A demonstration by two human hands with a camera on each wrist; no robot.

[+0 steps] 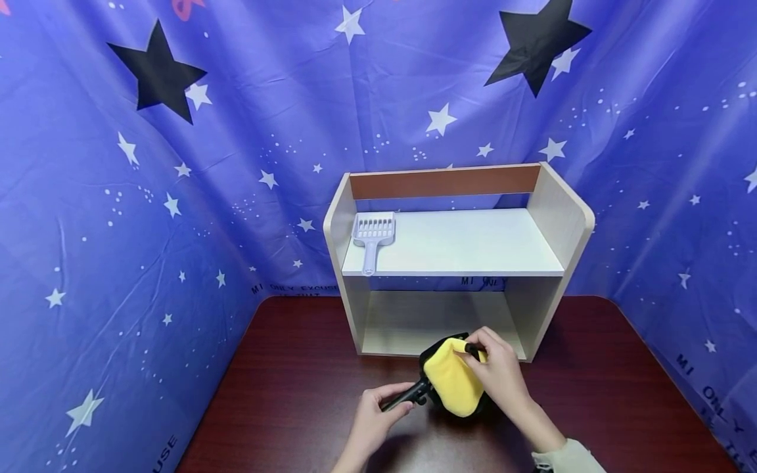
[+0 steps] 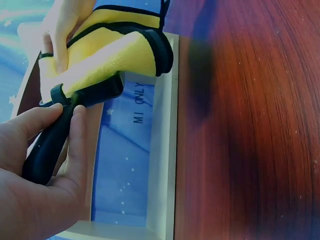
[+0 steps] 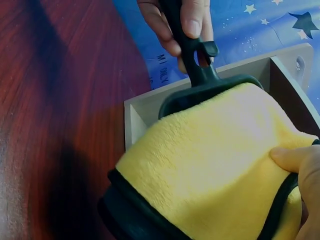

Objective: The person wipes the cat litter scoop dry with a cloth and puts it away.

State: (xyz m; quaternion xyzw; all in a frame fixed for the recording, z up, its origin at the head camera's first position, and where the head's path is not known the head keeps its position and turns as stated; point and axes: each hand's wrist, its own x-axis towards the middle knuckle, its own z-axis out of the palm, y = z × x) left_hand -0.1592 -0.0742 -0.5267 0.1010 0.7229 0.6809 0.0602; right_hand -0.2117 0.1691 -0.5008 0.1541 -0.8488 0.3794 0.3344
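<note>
My left hand (image 1: pixel 372 414) grips the handle of a black scoop (image 1: pixel 409 395), thumb along one side and fingers on the other. A yellow cloth (image 1: pixel 454 384) with black edging lies draped over the scoop's pan and hides most of it. With thumb and fingers, my right hand (image 1: pixel 498 368) pinches the cloth near the pan's far side. In the right wrist view, a small hook stands out where the scoop's handle (image 3: pixel 187 55) meets the pan. The left wrist view shows the cloth (image 2: pixel 107 60) folded over the pan, its dark border hanging past the edge.
A two-level wooden shelf unit (image 1: pixel 576 223) stands at the back of the dark red table (image 1: pixel 284 387), just beyond my hands. On its upper board, at the left, lies a light grey slotted litter scoop (image 1: pixel 371 240). A blue star-patterned curtain (image 1: pixel 236 164) surrounds the table.
</note>
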